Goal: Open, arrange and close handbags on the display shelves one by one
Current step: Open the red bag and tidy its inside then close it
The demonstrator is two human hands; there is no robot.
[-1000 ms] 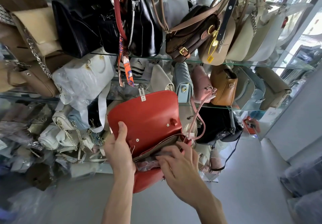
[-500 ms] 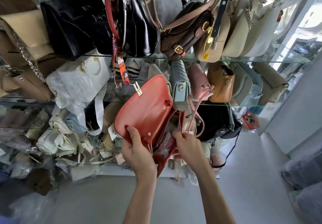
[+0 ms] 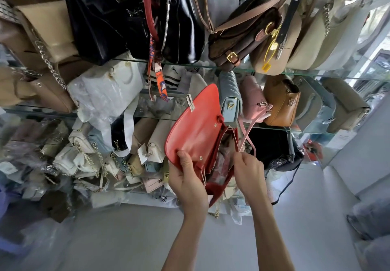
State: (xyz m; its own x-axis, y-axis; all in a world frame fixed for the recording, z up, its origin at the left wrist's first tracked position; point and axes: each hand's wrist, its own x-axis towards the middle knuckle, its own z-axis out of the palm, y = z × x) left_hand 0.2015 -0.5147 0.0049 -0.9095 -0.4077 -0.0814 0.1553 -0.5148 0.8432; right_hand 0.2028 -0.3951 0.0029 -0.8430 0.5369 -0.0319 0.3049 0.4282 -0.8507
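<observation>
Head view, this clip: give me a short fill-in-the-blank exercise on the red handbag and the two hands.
1. The red handbag has its flap ____, showing the zip.
2. The left hand grips the bag with its ____ pressed on the flap's inner side.
3. The right hand pinches something at the bag's ____ edge.
4. Right behind the flap's tip stands a quilted light ____ bag.

Missing words: open; thumb; zipped; blue

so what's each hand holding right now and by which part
The left hand grips the red handbag at its lower edge, thumb on the open flap. The right hand pinches something small at the zip opening, probably the pull.
</observation>
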